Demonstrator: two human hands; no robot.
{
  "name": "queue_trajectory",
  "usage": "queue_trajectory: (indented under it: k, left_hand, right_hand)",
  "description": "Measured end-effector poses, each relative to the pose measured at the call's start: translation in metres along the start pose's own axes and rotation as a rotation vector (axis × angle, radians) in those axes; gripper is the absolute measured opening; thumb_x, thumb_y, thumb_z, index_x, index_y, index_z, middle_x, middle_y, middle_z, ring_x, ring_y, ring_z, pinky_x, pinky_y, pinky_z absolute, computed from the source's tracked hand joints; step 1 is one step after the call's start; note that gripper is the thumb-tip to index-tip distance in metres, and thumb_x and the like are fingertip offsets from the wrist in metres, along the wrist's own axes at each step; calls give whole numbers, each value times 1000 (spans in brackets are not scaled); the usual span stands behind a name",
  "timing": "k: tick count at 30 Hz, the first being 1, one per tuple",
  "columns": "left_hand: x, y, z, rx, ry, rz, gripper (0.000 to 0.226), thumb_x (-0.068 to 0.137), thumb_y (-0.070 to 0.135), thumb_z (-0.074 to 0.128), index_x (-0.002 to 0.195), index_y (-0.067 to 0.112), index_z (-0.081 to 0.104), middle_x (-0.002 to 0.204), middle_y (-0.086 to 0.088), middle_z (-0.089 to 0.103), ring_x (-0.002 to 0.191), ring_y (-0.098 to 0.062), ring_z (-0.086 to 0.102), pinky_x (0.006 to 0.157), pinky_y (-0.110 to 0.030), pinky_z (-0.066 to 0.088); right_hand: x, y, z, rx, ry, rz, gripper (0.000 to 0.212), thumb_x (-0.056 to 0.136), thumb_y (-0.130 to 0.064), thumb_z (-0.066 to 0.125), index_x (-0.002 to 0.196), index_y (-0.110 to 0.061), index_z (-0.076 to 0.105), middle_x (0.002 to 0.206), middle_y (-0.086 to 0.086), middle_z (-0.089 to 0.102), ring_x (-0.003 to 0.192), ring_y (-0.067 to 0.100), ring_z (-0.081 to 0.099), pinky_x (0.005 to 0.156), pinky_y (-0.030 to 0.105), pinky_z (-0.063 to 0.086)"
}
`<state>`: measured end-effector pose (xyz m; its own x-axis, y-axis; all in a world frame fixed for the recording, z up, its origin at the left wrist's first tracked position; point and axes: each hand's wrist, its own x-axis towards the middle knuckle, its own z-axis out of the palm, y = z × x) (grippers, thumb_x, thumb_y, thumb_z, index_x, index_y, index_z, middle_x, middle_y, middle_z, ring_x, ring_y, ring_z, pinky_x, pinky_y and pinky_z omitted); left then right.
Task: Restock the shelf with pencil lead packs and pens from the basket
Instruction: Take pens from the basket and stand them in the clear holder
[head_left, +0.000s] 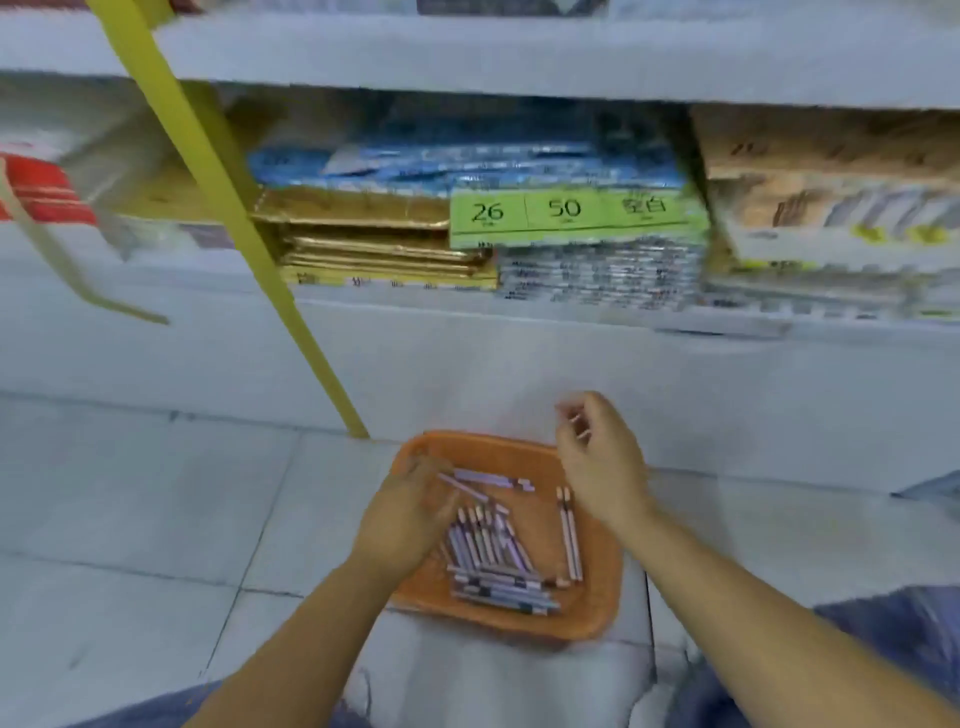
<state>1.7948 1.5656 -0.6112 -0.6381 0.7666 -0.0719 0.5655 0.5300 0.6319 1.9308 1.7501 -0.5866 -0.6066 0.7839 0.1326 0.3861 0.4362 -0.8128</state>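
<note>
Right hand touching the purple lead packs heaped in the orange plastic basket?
Apart. Head view: right hand is at the far corner of the orange plastic basket; bare floor and two pens separate it from the purple lead packs.

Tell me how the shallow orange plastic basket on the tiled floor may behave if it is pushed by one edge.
The shallow orange plastic basket probably slides easily: the tiled floor looks smooth. It likely is light, holding only slim purple packs. Those loose packs may shift.
</note>
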Motion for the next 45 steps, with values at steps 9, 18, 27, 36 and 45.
queue_trajectory:
  k: [9,18,27,36,45]
  left_hand:
    - [-8,-89,96,-171,-282,-489,65,88,22,75,146,13,46,126,-9,69,116,-27,65,84,-21,41]
    - [23,-94,139,-337,-209,-749,44,89,17,75,128,8,59,125,-8,68,114,-28,65,97,-34,49]
    - [32,-102,158,-287,-183,-819,54,82,26,82,126,8,57,126,-11,62,109,-28,64,98,-47,52]
    - [28,-108,163,-284,-167,-801,19,85,20,76,101,11,70,120,-13,64,86,-22,66,80,-35,55]
    - [28,-102,171,-242,-166,-830,36,87,18,76,119,5,67,141,-10,40,87,-22,58,89,-28,48]
  right_hand:
    - [-64,134,80,-245,-383,546,58,95,-23,60,145,-5,36,146,17,42,134,32,40,111,36,32]
    - [-55,164,123,-417,-182,555,50,93,-12,58,140,-7,42,133,18,47,124,34,46,109,41,35]
    - [-47,172,132,-310,-396,536,33,84,-19,66,113,-18,52,107,0,53,89,16,54,64,20,39]
    - [-57,164,159,-482,-563,525,52,78,-41,75,115,-17,48,111,4,54,87,17,49,69,30,38]
    - [-53,167,159,-519,-650,466,46,93,-27,59,133,-7,48,135,10,48,119,29,50,96,34,42]
